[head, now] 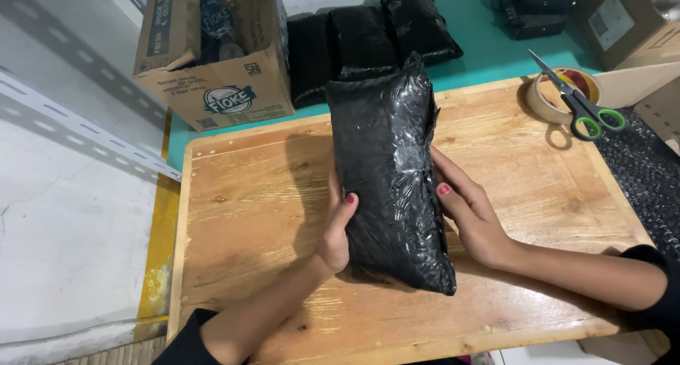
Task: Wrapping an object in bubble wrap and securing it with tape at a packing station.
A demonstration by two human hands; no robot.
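Both hands clasp a black wrapped parcel [391, 174] between them — left hand [338, 230] and right hand [469, 216] pressed flat against its sides, holding it tilted up off the wooden table [248, 195]. It looks fully wrapped. Beyond the hands lie three more black parcels [368, 43] — scissors [577, 96] and tape roll [542, 96] lie beyond the right hand.

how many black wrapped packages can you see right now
4. One package is held upright on the wooden board between the left hand and right hand; three packages lie side by side behind it. The cardboard box may hide more.
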